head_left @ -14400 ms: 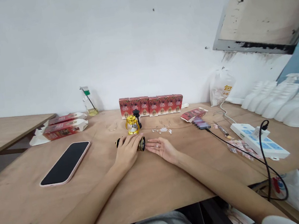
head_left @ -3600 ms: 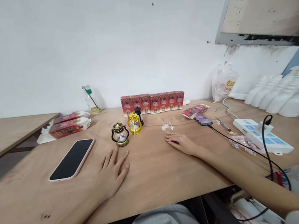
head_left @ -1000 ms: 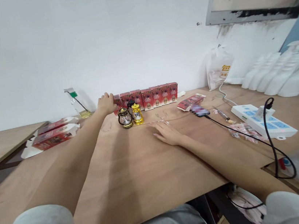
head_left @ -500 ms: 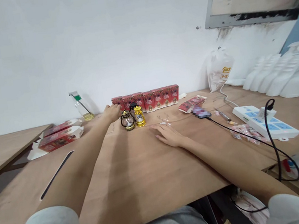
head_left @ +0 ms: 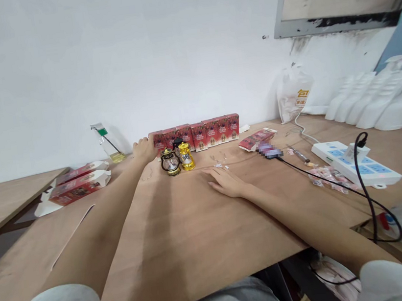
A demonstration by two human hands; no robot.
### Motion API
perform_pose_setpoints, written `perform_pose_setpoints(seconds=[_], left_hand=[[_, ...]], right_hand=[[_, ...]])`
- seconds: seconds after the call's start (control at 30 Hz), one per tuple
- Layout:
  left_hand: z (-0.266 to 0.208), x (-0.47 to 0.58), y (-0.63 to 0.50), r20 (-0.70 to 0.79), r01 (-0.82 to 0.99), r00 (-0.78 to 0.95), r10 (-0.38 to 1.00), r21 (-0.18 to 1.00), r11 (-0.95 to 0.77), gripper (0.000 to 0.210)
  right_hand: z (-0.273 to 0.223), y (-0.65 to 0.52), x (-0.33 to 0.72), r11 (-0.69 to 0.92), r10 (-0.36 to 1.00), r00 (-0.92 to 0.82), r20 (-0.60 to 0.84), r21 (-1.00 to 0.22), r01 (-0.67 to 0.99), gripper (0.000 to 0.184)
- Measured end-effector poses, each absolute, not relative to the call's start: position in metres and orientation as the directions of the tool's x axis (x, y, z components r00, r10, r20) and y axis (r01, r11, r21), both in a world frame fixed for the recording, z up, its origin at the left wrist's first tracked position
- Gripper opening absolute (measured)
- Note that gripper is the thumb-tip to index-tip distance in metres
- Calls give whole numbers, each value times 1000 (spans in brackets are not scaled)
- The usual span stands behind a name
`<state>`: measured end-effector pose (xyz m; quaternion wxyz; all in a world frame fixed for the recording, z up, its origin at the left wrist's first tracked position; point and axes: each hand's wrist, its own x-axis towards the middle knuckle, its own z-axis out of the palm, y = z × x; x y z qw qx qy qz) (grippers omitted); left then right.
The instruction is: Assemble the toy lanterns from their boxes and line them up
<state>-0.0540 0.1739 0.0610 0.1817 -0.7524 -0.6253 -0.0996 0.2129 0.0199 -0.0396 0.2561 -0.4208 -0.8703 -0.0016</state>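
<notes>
At the left end of a row of upright red printed boxes point(head_left: 199, 137), my left hand point(head_left: 144, 149) rests against the side of the end box. Its fingers are bent and partly apart, with their tips hard to see. Just right of it stand a dark bronze-coloured miniature lantern point(head_left: 170, 162) and a gold miniature lantern point(head_left: 186, 156). A black lantern point(head_left: 177, 143) is partly hidden behind them. My right hand point(head_left: 225, 182) lies flat on the wooden table point(head_left: 212, 233), fingers stretched out beside small clear pieces point(head_left: 219, 158).
Opened red boxes point(head_left: 80, 187) lie at the left, near a bottle of yellowish liquid point(head_left: 115, 154). Rightward are another red box point(head_left: 258, 139), a cabled phone-like device point(head_left: 269, 151), a power strip point(head_left: 358, 164), wrapped pink items point(head_left: 332, 177), a plastic bag point(head_left: 294, 94) and white spray bottles point(head_left: 375, 98).
My left hand has shifted left, from in front of the end box to its side, uncovering more of that box. The right hand and the lanterns have stayed in place.
</notes>
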Motion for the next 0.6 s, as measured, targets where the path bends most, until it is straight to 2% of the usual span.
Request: perform_pose_setpoints(seconds=[0.17, 0.37, 0.5, 0.6], left_hand=[[60, -51, 176, 364, 982, 183, 913, -119, -149, 55], [67, -45, 176, 365, 994, 111, 924, -39, -104, 47], [71, -45, 176, 401, 993, 115, 909, -75, -93, 40], [72, -47, 175, 446, 983, 167, 880, -150, -110, 39]], right_hand=[[-37, 18, 212, 623, 751, -508, 422, -198, 757, 42], [-38, 18, 213, 638, 736, -517, 437, -192, 746, 41], [-38, 18, 212, 633, 738, -517, 433, -179, 753, 38], [-37, 18, 212, 627, 743, -514, 428, -178, 759, 38]])
